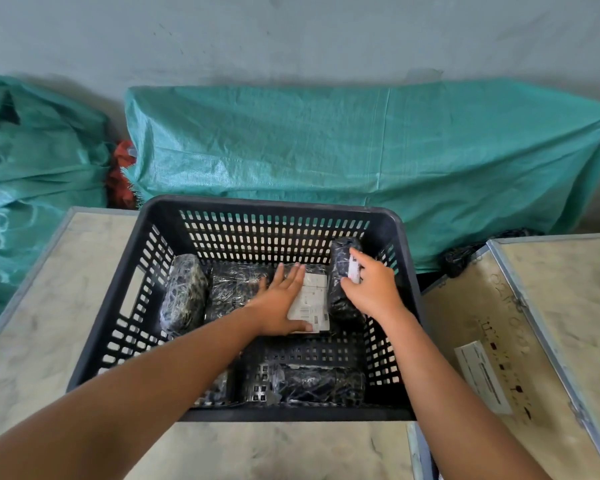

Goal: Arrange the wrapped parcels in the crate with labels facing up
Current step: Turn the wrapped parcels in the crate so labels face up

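A black slotted plastic crate (118, 306) stands on a pale table and holds several parcels wrapped in dark film. My left hand (281, 299) lies flat, fingers spread, on the middle parcel (234, 289), partly covering its white label (314, 301), which faces up. My right hand (371, 285) grips a parcel (342, 271) standing on edge against the right wall, its white label (354, 270) turned sideways under my fingers. Another parcel (184, 292) leans at the left wall with no label showing. One more parcel (319, 381) lies at the crate's near side.
A second pale box top (541, 306) with metal edging and a white sticker (482, 375) sits right of the crate. Large green woven sacks (361, 147) fill the space behind, along a grey wall. Some red cloth (120, 174) shows between the sacks.
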